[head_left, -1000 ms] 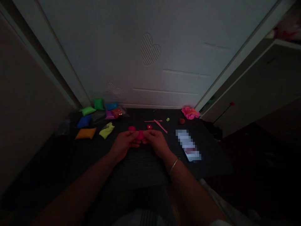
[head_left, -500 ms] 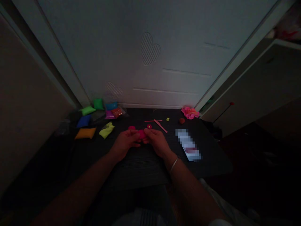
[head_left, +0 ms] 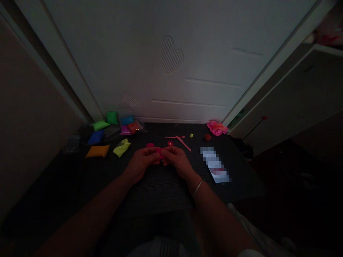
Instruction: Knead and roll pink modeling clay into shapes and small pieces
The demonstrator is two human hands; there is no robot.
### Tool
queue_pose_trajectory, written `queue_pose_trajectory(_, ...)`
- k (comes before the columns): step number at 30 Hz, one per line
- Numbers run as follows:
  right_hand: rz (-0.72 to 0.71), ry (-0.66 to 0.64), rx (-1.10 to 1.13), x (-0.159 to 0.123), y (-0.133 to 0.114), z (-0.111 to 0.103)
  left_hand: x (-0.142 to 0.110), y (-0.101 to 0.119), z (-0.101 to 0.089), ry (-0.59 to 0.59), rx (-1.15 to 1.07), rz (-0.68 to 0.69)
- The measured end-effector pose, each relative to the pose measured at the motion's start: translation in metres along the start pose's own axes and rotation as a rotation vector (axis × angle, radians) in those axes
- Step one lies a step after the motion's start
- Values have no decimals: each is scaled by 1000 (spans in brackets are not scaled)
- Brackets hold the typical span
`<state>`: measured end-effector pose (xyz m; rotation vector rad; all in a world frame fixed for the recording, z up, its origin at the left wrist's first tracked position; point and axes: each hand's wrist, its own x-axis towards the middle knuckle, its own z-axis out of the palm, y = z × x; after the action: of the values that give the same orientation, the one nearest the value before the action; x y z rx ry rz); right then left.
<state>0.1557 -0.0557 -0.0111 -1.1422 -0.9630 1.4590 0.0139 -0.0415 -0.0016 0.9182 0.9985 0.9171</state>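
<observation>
In the head view, toward ten o'clock from the hands, a clear bag (head_left: 141, 126) holds blue, purple and orange-red lumps. At about nine o'clock lie an orange packet (head_left: 98, 151) and, nearer, a crumpled yellow packet (head_left: 122, 148). Over the dark bench (head_left: 160, 189), left hand (head_left: 142, 162) and right hand (head_left: 175, 160) meet, each grip closed, fingertips pinching one pink lump (head_left: 159, 151) between them. At the lump's ten o'clock sits another pink piece (head_left: 150, 145); between one and two, a small yellow-centred flower (head_left: 170, 144).
</observation>
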Motion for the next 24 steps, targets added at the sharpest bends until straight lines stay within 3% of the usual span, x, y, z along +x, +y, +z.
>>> queue_pose_trajectory(14, -73, -7, -111, 1, 3, 2, -1, 0, 0, 17, 241, 79)
queue_pose_trajectory(24, -73, -14, -134, 1, 4, 3, -3, 2, 2, 41, 268, 118)
